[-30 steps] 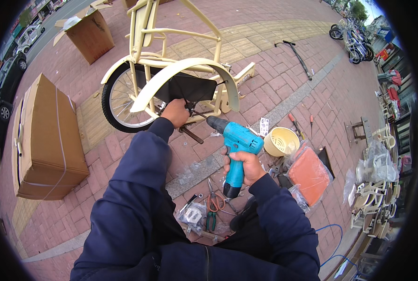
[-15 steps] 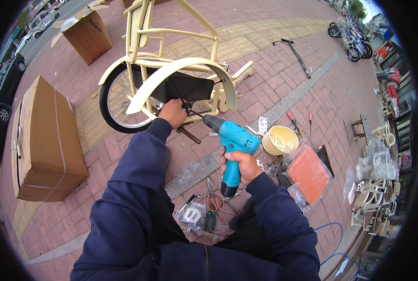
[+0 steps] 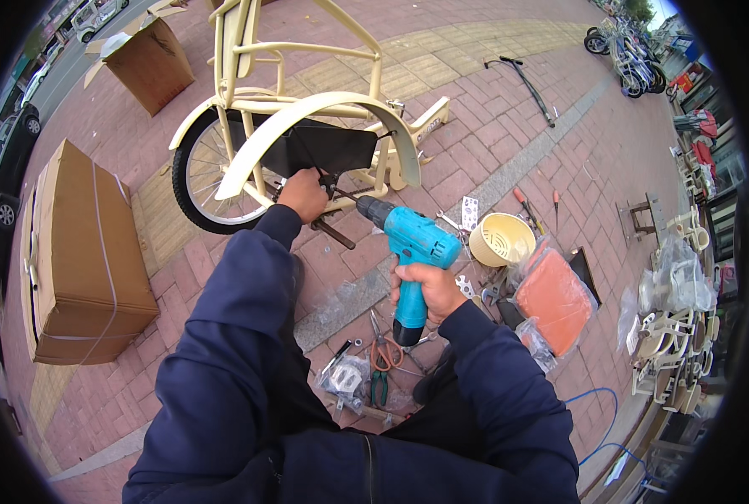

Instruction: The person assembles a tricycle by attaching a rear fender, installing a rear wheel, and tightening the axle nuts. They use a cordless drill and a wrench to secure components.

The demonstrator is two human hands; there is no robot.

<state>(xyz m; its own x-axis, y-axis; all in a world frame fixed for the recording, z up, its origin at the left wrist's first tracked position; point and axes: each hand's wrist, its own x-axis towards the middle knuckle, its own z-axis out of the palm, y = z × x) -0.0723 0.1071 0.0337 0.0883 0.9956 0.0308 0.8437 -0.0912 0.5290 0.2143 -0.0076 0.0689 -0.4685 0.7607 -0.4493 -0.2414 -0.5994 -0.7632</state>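
Observation:
My right hand (image 3: pixel 431 288) is wrapped around the grip of a teal cordless drill (image 3: pixel 421 238), which points left and away from me. A long thin bit runs from its chuck (image 3: pixel 374 208) toward the dark metal parts beside my left hand (image 3: pixel 304 196). That hand's fingers are curled at those parts, below a cream mudguard (image 3: pixel 257 144); what they grip is hidden. The mudguard arches over a black panel (image 3: pixel 353 154) on a cream tricycle-like frame (image 3: pixel 376 80). A spoked wheel (image 3: pixel 183 191) stands on the frame's left. A dark bar (image 3: pixel 336 235) sticks out beneath my left hand.
On the brick paving lie a cream basket (image 3: pixel 502 240), a wrapped orange pad (image 3: pixel 551 300), scissors (image 3: pixel 384 354), pliers (image 3: pixel 379 388), screwdrivers (image 3: pixel 521 197) and a hand pump (image 3: pixel 529 86). A large carton (image 3: pixel 89 260) stands left, another carton (image 3: pixel 150 69) beyond. Bagged cream parts (image 3: pixel 677 336) line the right side.
The whole view has shifted slightly. My right hand still holds the drill, and my left hand stays at the same spot under the mudguard.

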